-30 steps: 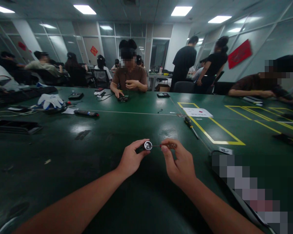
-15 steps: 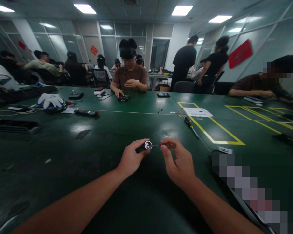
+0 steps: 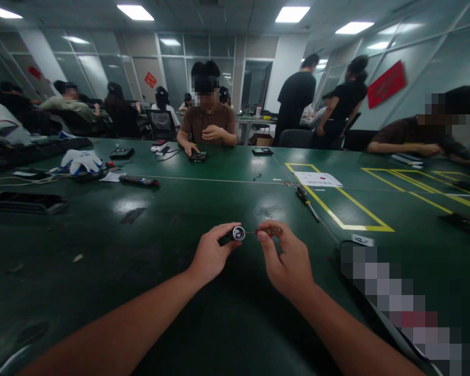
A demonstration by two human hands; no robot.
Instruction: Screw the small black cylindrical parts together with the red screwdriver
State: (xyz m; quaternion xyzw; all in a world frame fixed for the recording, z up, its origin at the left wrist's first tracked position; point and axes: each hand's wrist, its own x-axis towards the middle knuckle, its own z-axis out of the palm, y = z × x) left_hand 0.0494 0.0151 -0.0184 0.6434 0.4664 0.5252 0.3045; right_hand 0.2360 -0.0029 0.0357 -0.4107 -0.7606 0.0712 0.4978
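Over the dark green surface, near its front edge, you are pinching a small black cylinder with a silver face between the thumb and fingers of your left hand. Your right hand is gripping a slim driver in its fingertips, thin shaft reaching to the cylinder's face. Beyond, a yellow-handled screwdriver is lying beside yellow tape lines, well apart from both hands.

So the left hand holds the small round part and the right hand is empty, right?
No. The left hand does hold the small round part, but the right hand is not empty: the head view shows it pinching a thin tool pointed at the part.
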